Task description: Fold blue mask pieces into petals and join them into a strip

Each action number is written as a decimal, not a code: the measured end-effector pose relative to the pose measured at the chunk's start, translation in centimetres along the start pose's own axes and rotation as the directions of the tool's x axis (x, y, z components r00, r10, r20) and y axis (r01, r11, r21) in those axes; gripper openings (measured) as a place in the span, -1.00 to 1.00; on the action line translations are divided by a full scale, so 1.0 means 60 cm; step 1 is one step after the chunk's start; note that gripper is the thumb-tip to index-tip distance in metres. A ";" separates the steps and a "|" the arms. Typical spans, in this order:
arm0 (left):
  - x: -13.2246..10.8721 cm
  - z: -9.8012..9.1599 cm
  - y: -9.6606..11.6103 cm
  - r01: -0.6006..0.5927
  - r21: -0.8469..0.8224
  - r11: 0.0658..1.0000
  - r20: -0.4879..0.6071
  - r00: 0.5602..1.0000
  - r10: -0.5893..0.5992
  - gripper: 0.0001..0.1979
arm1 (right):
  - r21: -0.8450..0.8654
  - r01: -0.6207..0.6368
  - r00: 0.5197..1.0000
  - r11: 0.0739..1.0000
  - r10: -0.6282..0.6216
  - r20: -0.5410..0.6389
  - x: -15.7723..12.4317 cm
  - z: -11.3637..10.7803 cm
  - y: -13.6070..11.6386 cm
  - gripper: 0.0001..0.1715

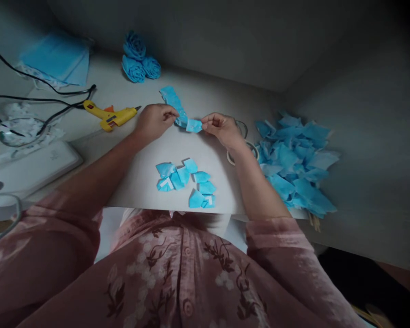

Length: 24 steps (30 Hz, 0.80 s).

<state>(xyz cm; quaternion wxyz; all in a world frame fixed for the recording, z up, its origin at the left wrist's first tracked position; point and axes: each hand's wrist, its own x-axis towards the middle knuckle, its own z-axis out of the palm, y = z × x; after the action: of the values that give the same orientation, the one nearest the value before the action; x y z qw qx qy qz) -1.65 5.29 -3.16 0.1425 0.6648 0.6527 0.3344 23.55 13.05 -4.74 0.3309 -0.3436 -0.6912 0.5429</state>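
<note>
Between my hands runs a pleated blue strip (173,101), its far end lying away from me on the table. My left hand (158,119) pinches the strip near its lower bend. At the strip's right end, my right hand (222,129) grips a small blue petal piece (193,125) between thumb and fingers. The petal touches the strip; whether it is stuck on cannot be seen. Closer to my body lie several loose cut blue petals (181,175), some overlapping, a few with white marks.
A yellow glue gun (114,117) with a black cord lies left. Three blue rosettes (135,59) sit at the back, near stacked blue masks (56,59). Tape rolls (231,157) lie by my right wrist, beside a large blue petal heap (294,159). A white device (37,166) is at left.
</note>
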 end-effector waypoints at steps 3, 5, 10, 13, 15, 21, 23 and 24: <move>-0.004 0.012 -0.015 -0.141 0.109 0.984 0.003 0.990 0.142 -0.66 | -0.031 -0.063 0.979 0.998 0.068 0.192 -0.008 -0.005 -0.017 -0.67; -0.009 0.014 -0.024 -0.191 0.166 0.967 0.026 0.982 0.189 -0.65 | -0.046 -0.093 0.955 0.995 0.102 0.279 -0.013 -0.005 -0.023 -0.65; -0.016 0.012 -0.033 -0.212 0.221 0.952 0.087 0.977 0.197 -0.61 | -0.057 -0.073 0.954 0.996 0.087 0.287 -0.011 0.012 -0.021 -0.64; -0.017 0.013 -0.036 -0.223 0.209 0.952 0.093 0.974 0.208 -0.61 | -0.086 -0.033 0.968 0.996 0.054 0.246 0.000 0.024 -0.018 -0.71; -0.017 0.014 -0.037 -0.224 0.194 0.955 0.087 0.974 0.211 -0.60 | -0.094 -0.006 0.978 0.996 0.026 0.209 0.011 0.032 -0.016 -0.75; -0.018 0.013 -0.038 -0.189 0.161 0.969 0.109 0.979 0.173 -0.59 | -0.108 0.019 0.997 0.994 -0.011 0.073 0.034 0.053 0.004 -0.83; -0.019 0.012 -0.038 -0.187 0.150 0.971 0.118 0.978 0.170 -0.59 | -0.129 0.014 0.999 0.992 -0.009 0.039 0.034 0.058 0.012 -0.84; -0.019 0.011 -0.038 -0.187 0.145 0.972 0.120 0.978 0.171 -0.59 | -0.143 0.011 1.000 0.990 -0.009 0.018 0.033 0.060 0.016 -0.85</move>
<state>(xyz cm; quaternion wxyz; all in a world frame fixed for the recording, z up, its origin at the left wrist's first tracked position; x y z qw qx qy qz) -2.92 4.63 -5.38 0.0942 0.7469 0.6055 0.2580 19.60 12.97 -6.20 0.3020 -0.3581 -0.7330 0.4932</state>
